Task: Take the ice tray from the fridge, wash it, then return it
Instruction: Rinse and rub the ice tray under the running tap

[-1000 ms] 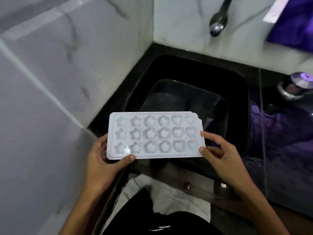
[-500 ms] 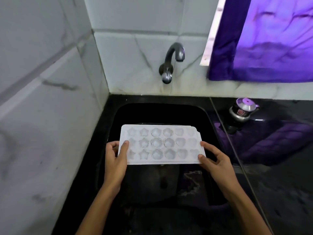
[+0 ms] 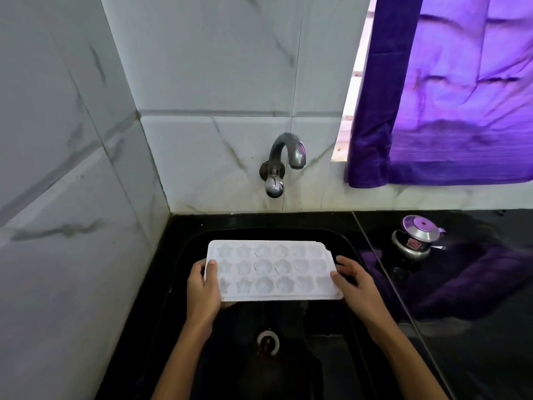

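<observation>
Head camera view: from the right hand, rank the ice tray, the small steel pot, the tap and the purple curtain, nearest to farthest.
From the right hand:
1. Ice tray, in its grip, over the sink.
2. Small steel pot, on the black counter to the right.
3. Tap, on the back wall, up and left.
4. Purple curtain, upper right; its lower hem rivals the tap, too close to call.

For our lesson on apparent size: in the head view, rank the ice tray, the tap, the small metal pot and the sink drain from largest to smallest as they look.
1. Ice tray
2. Tap and small metal pot: too alike to rank
3. Sink drain
</observation>
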Tool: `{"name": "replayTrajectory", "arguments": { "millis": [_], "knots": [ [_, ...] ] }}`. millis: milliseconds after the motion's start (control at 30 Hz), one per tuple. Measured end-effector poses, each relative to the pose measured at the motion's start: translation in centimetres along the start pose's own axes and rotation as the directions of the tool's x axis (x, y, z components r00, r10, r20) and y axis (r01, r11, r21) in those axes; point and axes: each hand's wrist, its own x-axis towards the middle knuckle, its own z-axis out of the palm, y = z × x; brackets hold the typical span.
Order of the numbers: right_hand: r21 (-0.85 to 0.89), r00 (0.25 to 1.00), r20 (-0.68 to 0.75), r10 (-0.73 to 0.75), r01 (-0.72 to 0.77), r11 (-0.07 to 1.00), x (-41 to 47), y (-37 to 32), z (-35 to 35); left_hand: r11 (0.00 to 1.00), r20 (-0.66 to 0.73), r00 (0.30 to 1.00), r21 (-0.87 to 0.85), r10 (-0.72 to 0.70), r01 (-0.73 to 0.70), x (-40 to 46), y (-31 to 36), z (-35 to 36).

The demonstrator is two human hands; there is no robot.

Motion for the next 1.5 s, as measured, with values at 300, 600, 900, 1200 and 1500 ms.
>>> {"name": "replayTrajectory", "arguments": {
  "millis": [300,600,900,1200,1500],
  "knots": [
    [-0.139,0.973,-0.035,-0.229,0.222,0.965,13.5,-7.1,6.1,1.000,-0.036,0.999,-0.006,-0.021,0.021,4.7,0.4,3.4],
    [0.530,0.881,0.384,0.276,-0.455,0.716,20.0,-10.9,10.4,0.999,-0.089,0.996,-0.013,-0.033,0.032,7.3,-0.9,3.9],
    [0.452,0.869,0.373,0.326,-0.477,0.754,21.0,-10.8,10.5,0.999,-0.093,0.995,-0.030,-0.028,0.025,7.4,-1.6,3.6],
    [0.399,0.885,0.330,0.329,-0.447,0.800,20.8,-11.1,10.4,1.000,-0.110,0.994,-0.002,0.008,-0.009,7.4,-2.1,3.1],
    [0.436,0.876,0.342,0.341,-0.469,0.768,18.1,-7.3,7.2,1.000,-0.114,0.993,-0.007,0.002,-0.003,7.0,-2.3,2.5]
  ]
}}
